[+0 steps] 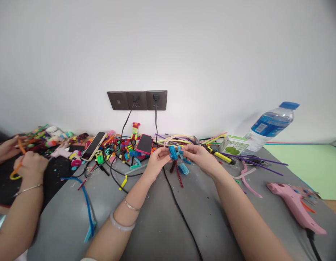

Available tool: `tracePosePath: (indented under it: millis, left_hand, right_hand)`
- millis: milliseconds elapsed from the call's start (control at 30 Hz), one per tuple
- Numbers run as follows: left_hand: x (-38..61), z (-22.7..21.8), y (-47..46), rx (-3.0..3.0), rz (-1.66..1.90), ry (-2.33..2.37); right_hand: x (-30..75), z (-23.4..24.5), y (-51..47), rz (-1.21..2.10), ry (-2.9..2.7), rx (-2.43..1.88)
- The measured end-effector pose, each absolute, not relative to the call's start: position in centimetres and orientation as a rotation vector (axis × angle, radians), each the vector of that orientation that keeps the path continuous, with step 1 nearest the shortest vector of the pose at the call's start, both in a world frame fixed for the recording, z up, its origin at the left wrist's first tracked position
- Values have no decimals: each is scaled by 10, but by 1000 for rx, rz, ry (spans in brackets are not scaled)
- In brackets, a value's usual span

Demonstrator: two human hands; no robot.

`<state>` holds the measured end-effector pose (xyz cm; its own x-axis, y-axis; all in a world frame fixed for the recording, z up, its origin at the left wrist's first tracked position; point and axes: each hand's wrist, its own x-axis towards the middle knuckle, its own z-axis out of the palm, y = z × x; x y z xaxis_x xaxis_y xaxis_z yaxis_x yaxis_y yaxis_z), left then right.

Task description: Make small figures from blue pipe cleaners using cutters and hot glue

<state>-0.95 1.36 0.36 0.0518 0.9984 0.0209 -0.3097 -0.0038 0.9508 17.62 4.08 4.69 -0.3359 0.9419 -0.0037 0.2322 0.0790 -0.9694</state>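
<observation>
Between my hands is a small blue pipe-cleaner piece, made of bent fuzzy loops. My left hand pinches it from one side, thumb and fingertips together. From the other side, my right hand closes its fingertips on a lighter blue part of the same piece. Just below, on the grey table, lies another folded blue pipe-cleaner bundle. A dark red pipe cleaner extends beside that bundle. The exact joint between the blue parts is partly hidden by my fingers.
Pliers, a green-white box and a tilted water bottle are at right, near a pink glue gun. Phones and pipe-cleaner figures line the wall. A black cable crosses the table. Left, another person's hands hold an orange pipe cleaner.
</observation>
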Motion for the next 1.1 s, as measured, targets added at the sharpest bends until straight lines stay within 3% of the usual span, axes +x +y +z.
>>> tracePosePath:
  millis: [1100]
  left_hand:
    - [-9, 1, 15, 1050, 1247, 941]
  right_hand:
    - [171, 41, 41, 1023, -1802, -1211]
